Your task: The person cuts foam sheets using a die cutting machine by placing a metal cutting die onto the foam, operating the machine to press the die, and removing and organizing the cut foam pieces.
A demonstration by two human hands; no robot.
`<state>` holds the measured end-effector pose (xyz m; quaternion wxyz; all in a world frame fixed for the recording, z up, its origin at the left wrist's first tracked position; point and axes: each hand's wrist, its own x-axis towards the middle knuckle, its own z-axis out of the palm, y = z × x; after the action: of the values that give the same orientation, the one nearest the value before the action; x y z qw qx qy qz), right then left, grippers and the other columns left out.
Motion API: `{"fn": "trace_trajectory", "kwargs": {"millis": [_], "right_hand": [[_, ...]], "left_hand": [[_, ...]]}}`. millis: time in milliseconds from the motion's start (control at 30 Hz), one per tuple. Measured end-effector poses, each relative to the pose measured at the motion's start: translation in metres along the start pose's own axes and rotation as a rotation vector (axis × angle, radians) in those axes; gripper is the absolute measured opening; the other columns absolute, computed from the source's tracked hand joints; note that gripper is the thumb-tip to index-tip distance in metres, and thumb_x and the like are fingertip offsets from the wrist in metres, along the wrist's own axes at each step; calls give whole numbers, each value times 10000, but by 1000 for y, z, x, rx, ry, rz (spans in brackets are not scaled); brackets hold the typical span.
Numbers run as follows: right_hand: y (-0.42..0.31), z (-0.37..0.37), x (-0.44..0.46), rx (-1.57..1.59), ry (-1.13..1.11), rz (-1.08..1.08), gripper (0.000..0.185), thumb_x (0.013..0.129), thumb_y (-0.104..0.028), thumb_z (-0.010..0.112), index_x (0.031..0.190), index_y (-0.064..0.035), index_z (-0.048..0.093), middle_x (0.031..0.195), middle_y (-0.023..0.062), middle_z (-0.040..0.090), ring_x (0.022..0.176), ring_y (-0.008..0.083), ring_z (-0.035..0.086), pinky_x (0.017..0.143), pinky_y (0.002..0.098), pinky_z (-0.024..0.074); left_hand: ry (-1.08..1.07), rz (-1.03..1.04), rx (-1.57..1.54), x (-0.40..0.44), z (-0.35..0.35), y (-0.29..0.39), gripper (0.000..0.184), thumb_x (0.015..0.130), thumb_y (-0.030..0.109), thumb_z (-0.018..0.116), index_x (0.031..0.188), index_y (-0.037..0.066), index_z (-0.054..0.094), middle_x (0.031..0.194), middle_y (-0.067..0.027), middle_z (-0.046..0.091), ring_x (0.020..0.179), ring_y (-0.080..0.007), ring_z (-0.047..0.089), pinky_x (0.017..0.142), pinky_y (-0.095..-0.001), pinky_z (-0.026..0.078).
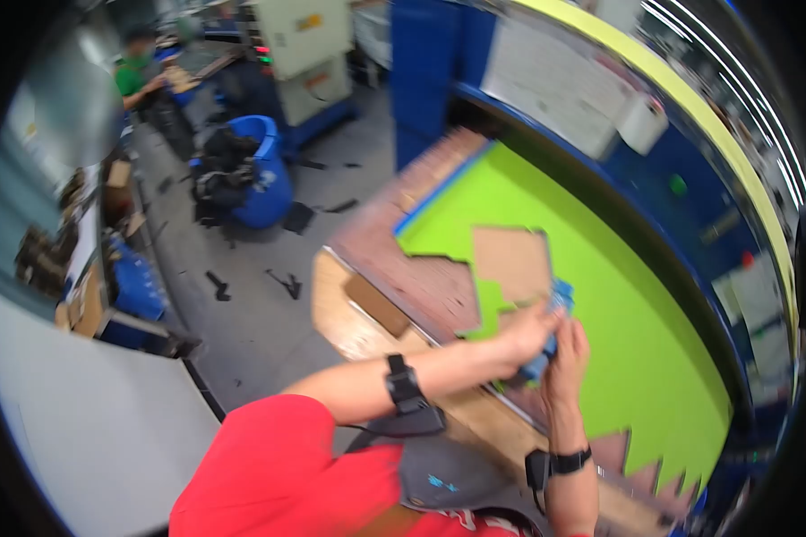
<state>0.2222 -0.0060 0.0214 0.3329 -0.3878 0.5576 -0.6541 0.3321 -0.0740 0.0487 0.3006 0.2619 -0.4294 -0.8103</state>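
My left hand (pixel 530 338) is closed on a small crumpled blue thing (pixel 561 294), too blurred to name. Against its other side, the fingers of my right hand (pixel 564 365) are pressed together and grip it too. Both hands are over the front part of a bright green sheet (pixel 636 295) on the machine bed. Just beyond them lies a flat brown cardboard piece (pixel 510 259). Black straps with small boxes circle both wrists.
A reddish-brown board (pixel 421 277) and a wooden ledge (pixel 340 309) border the green sheet. Above rises the blue machine frame (pixel 425 80). Leftward are a blue bin (pixel 264 183) with black scraps, floor scraps (pixel 287 285), and a person in green (pixel 139 80).
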Motion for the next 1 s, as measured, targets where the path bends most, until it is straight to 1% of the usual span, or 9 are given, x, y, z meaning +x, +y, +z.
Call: {"fn": "trace_trajectory", "kwargs": {"millis": [167, 233, 433, 500, 567, 700, 867, 900, 1000], "right_hand": [[7, -14, 6, 96, -156, -40, 163, 1035, -183, 598, 1010, -22, 610, 941, -17, 583, 841, 56, 478, 758, 233, 401], [4, -17, 7, 8, -245, -3, 218, 1045, -181, 577, 1140, 10, 619, 1017, -7, 610, 881, 50, 495, 798, 226, 411], [0, -23, 6, 53, -291, 116, 360, 1065, -200, 531, 1333, 33, 584, 1112, -9, 631, 960, 53, 524, 863, 229, 428], [-6, -20, 6, 36, -301, 98, 362, 1069, -203, 515, 1334, 33, 585, 1109, -12, 632, 963, 52, 526, 865, 229, 428], [-8, -20, 6, 18, -312, 79, 365, 1074, -207, 498, 1335, 34, 585, 1106, -16, 633, 967, 52, 528, 866, 230, 428], [1, -21, 9, -22, -316, 45, 335, 1065, -189, 478, 1287, 28, 603, 1094, 1, 641, 966, 61, 540, 876, 234, 429], [8, -3, 6, 100, -206, 23, 273, 1044, -171, 501, 1224, 2, 613, 1032, 10, 635, 934, 76, 543, 863, 256, 444], [9, 1, 8, 92, -173, -14, 237, 1033, -158, 523, 1192, -7, 614, 999, -1, 625, 913, 74, 538, 839, 258, 448], [8, 13, 13, 59, -148, -51, 161, 1014, -131, 563, 1124, -24, 610, 950, -16, 605, 874, 72, 528, 794, 259, 454]], "left_hand": [[10, 45, 87, 8, 0, -4, 481, 1089, 286, 464, 1502, 42, 425, 1306, -111, 595, 1166, -179, 545, 1014, -334, 453], [41, 3, 76, 6, 3, -2, 503, 1087, 295, 469, 1515, 39, 402, 1340, -113, 574, 1205, -185, 532, 1027, -330, 446], [58, 18, -85, 17, -3, -23, 532, 1062, 360, 544, 1457, 17, 444, 1288, -106, 585, 1154, -166, 556, 970, -321, 479], [96, 14, -102, 20, -2, -30, 527, 1054, 364, 565, 1430, 9, 461, 1240, -98, 601, 1111, -151, 571, 932, -311, 496], [274, 60, -226, 23, 0, -37, 500, 1043, 358, 592, 1363, -12, 486, 1136, -77, 616, 1018, -122, 580, 849, -291, 512], [327, 71, -190, 32, -10, -52, 488, 1044, 338, 593, 1344, -29, 482, 1080, -83, 632, 957, -130, 600, 794, -302, 519], [490, 35, 82, 34, -12, -49, 276, 996, 129, 596, 1229, -18, 575, 1034, -110, 675, 862, -179, 637, 729, -338, 526], [486, 37, 85, 32, -12, -41, 276, 996, 129, 596, 1229, -18, 575, 1034, -110, 675, 862, -179, 637, 729, -338, 526], [439, -192, -66, 37, -22, -36, 149, 957, 83, 586, 1043, 11, 685, 977, -104, 701, 847, -181, 646, 744, -347, 541]]}}
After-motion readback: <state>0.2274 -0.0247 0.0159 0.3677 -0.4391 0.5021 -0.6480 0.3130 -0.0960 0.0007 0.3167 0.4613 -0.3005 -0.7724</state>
